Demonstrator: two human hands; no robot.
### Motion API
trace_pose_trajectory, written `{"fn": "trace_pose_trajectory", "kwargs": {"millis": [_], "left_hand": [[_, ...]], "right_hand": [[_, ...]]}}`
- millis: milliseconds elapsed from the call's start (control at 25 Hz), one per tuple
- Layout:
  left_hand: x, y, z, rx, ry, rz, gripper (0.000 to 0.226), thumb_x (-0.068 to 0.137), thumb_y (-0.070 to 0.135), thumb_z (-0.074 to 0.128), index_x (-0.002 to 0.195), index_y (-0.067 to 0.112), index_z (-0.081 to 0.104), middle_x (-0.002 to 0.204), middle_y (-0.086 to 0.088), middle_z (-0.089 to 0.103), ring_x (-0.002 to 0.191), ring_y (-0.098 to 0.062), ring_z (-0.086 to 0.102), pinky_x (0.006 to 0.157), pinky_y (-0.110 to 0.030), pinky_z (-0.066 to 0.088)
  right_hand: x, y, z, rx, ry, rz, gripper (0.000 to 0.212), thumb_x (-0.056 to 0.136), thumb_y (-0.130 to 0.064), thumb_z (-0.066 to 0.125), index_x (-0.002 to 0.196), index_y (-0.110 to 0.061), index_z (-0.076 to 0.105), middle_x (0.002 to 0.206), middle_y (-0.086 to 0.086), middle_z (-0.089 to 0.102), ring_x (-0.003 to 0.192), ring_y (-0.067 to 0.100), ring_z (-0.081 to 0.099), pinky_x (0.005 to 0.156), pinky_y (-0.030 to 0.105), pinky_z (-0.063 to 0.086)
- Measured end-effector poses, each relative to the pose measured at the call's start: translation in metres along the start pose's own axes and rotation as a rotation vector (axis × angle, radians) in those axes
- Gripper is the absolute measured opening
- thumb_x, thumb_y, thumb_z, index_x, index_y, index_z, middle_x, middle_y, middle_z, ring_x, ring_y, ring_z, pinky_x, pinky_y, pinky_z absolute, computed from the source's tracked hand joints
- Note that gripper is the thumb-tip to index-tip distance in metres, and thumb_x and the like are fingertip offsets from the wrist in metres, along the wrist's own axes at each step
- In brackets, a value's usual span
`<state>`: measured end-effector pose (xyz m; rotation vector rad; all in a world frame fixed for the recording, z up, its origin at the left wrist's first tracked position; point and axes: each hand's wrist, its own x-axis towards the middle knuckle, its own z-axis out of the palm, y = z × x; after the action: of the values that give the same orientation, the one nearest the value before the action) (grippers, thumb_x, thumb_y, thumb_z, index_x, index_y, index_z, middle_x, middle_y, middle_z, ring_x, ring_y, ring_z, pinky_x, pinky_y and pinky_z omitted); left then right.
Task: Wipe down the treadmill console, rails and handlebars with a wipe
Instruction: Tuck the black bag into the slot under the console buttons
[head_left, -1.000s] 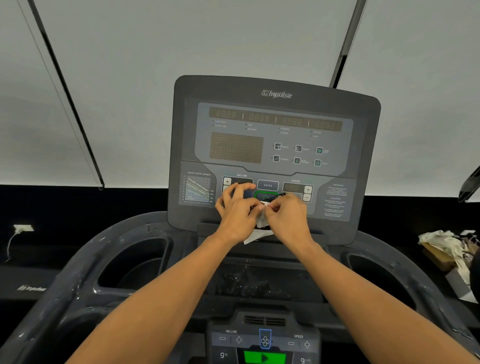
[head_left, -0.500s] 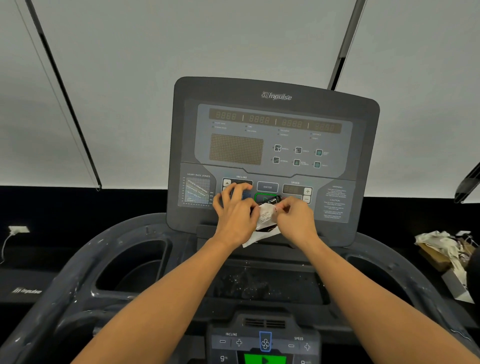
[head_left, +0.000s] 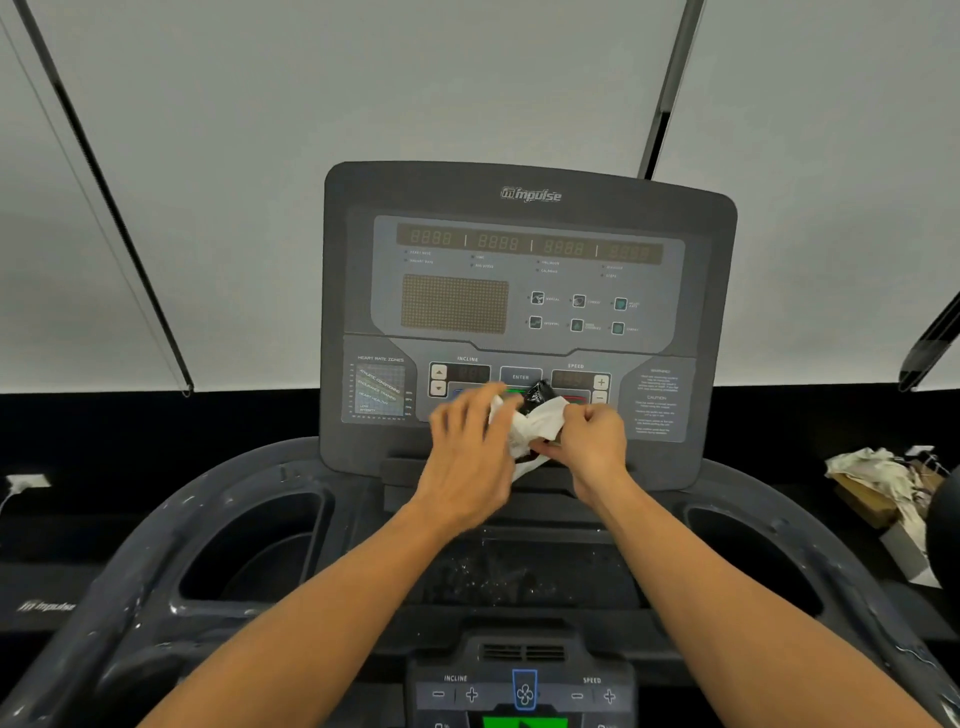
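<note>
The dark grey treadmill console (head_left: 530, 270) stands upright ahead of me, its displays unlit. Both hands meet in front of its lower button row. My right hand (head_left: 589, 444) pinches a white wipe (head_left: 535, 423) together with a small black wrapper (head_left: 537, 395) that sticks up behind it. My left hand (head_left: 470, 457) is blurred, its fingers loosely spread against the wipe's left side. The curved, white-speckled handlebars (head_left: 171, 525) sweep around both sides below the console.
Deep cup-holder recesses (head_left: 260, 545) sit left and right of a dusty centre tray (head_left: 524, 571). A lower control panel (head_left: 524, 693) with a green button lies near the bottom edge. Crumpled paper and a box (head_left: 878, 478) rest on the right.
The white wipe has come further out of the black wrapper and spread between my hands. My left hand's fingers have loosened and shifted left; my right hand has pulled slightly right.
</note>
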<state>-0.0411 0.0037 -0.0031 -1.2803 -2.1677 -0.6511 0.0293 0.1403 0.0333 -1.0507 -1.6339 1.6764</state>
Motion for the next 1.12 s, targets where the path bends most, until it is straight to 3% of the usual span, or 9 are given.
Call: {"fn": "trace_pose_trajectory", "kwargs": {"millis": [80, 160, 240, 400, 520, 640, 840, 1000, 1120], "left_hand": [[-0.014, 0.002, 0.002, -0.007, -0.143, 0.178, 0.065, 0.079, 0.035, 0.063, 0.137, 0.011, 0.045, 0.142, -0.011, 0.043, 0.13, -0.03, 0.041, 0.105, -0.046, 0.036], [-0.013, 0.004, 0.011, 0.004, -0.214, 0.133, 0.066, 0.082, 0.043, 0.068, 0.135, 0.012, 0.047, 0.137, -0.008, 0.048, 0.127, -0.026, 0.044, 0.105, -0.042, 0.038], [-0.004, 0.005, 0.018, 0.029, -0.19, 0.103, 0.055, 0.081, 0.036, 0.077, 0.126, 0.013, 0.054, 0.127, -0.004, 0.057, 0.118, -0.025, 0.051, 0.098, -0.04, 0.041], [0.004, -0.003, 0.021, 0.12, -0.171, 0.227, 0.041, 0.078, 0.027, 0.081, 0.112, 0.02, 0.06, 0.11, 0.004, 0.066, 0.103, -0.021, 0.049, 0.081, -0.038, 0.031], [0.018, 0.003, 0.01, 0.231, -0.261, 0.252, 0.035, 0.082, 0.034, 0.073, 0.111, 0.021, 0.06, 0.104, 0.006, 0.067, 0.099, -0.023, 0.048, 0.08, -0.04, 0.03], [0.031, 0.006, 0.003, 0.28, -0.321, 0.27, 0.029, 0.088, 0.041, 0.059, 0.106, 0.018, 0.059, 0.097, 0.002, 0.067, 0.098, -0.025, 0.046, 0.082, -0.043, 0.031], [0.04, -0.005, -0.005, 0.316, -0.316, 0.349, 0.034, 0.093, 0.049, 0.056, 0.104, 0.018, 0.064, 0.106, -0.001, 0.059, 0.102, -0.025, 0.047, 0.088, -0.046, 0.036], [0.038, -0.006, -0.007, 0.226, -0.403, 0.309, 0.036, 0.088, 0.032, 0.064, 0.122, 0.019, 0.058, 0.122, -0.001, 0.049, 0.108, -0.023, 0.043, 0.091, -0.041, 0.04], [0.045, -0.01, -0.015, 0.21, -0.443, 0.365, 0.042, 0.082, 0.011, 0.067, 0.122, 0.017, 0.055, 0.12, -0.002, 0.057, 0.105, -0.023, 0.049, 0.09, -0.036, 0.042]], "right_hand": [[-0.001, -0.001, 0.0, 0.029, -0.024, 0.027, 0.019, 0.099, -0.01, 0.048, 0.099, 0.006, 0.059, 0.106, 0.024, 0.065, 0.094, 0.036, 0.068, 0.062, 0.045, 0.062], [-0.003, 0.0, -0.001, 0.122, -0.079, 0.068, 0.023, 0.102, -0.011, 0.043, 0.108, 0.007, 0.056, 0.106, 0.027, 0.065, 0.096, 0.037, 0.068, 0.069, 0.049, 0.062], [-0.006, -0.001, -0.004, 0.209, -0.104, 0.116, 0.023, 0.103, -0.012, 0.039, 0.112, 0.005, 0.053, 0.106, 0.027, 0.064, 0.097, 0.037, 0.067, 0.078, 0.053, 0.06], [-0.007, -0.01, -0.017, 0.366, -0.037, 0.217, 0.016, 0.103, -0.011, 0.036, 0.099, -0.004, 0.05, 0.098, 0.024, 0.059, 0.089, 0.038, 0.064, 0.078, 0.057, 0.058], [-0.01, -0.019, -0.025, 0.382, 0.024, 0.223, 0.017, 0.103, -0.011, 0.035, 0.092, -0.008, 0.047, 0.096, 0.021, 0.057, 0.086, 0.037, 0.063, 0.07, 0.053, 0.058], [-0.003, -0.034, -0.035, 0.464, 0.153, 0.201, 0.022, 0.104, -0.015, 0.034, 0.086, -0.014, 0.047, 0.092, 0.012, 0.056, 0.08, 0.027, 0.06, 0.075, 0.052, 0.057], [0.006, -0.052, -0.054, 0.215, 0.037, 0.024, 0.022, 0.105, -0.013, 0.034, 0.095, -0.01, 0.053, 0.097, 0.015, 0.062, 0.081, 0.026, 0.065, 0.073, 0.053, 0.059], [-0.004, -0.05, -0.063, 0.251, -0.093, 0.071, 0.021, 0.103, -0.007, 0.034, 0.093, -0.013, 0.052, 0.1, 0.014, 0.062, 0.091, 0.034, 0.064, 0.075, 0.052, 0.056], [-0.001, -0.042, -0.073, 0.287, -0.108, 0.141, 0.018, 0.104, -0.008, 0.036, 0.096, -0.014, 0.05, 0.106, 0.015, 0.063, 0.098, 0.037, 0.063, 0.074, 0.05, 0.058]]}}
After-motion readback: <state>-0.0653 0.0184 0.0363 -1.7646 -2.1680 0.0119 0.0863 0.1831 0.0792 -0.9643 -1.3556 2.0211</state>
